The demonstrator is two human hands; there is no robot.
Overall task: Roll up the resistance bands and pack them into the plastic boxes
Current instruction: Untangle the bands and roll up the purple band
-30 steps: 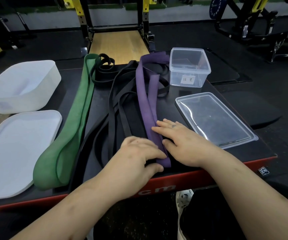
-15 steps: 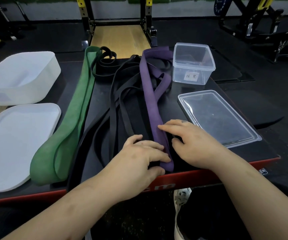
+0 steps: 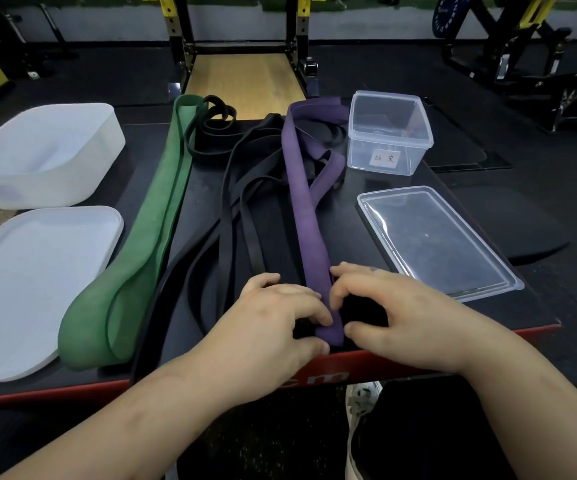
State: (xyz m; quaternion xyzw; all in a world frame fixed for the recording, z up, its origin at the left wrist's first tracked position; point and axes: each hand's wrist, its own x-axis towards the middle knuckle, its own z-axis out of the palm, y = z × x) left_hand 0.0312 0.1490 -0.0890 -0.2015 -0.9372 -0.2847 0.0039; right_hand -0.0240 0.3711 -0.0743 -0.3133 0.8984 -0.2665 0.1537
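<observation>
A purple resistance band (image 3: 307, 209) lies stretched lengthwise down the black platform (image 3: 377, 188), its near end at the front edge. My left hand (image 3: 273, 323) and my right hand (image 3: 394, 313) pinch that near end from either side with curled fingers and thumbs. Several black bands (image 3: 242, 202) lie tangled to the left of the purple one. A green band (image 3: 148, 233) stretches along the left. A clear plastic box (image 3: 389, 133) with a label stands at the far right, its clear lid (image 3: 436, 240) lying nearer me.
A white frosted box (image 3: 44, 150) and its white lid (image 3: 34, 282) sit at the left. The platform's red front edge (image 3: 488, 341) is just below my hands. Gym racks and a wooden lifting floor stand beyond. My shoe shows below the edge.
Both hands slid toward the near end of the purple band and curled their fingers round it. The band's two layers have been drawn together into one narrow strip.
</observation>
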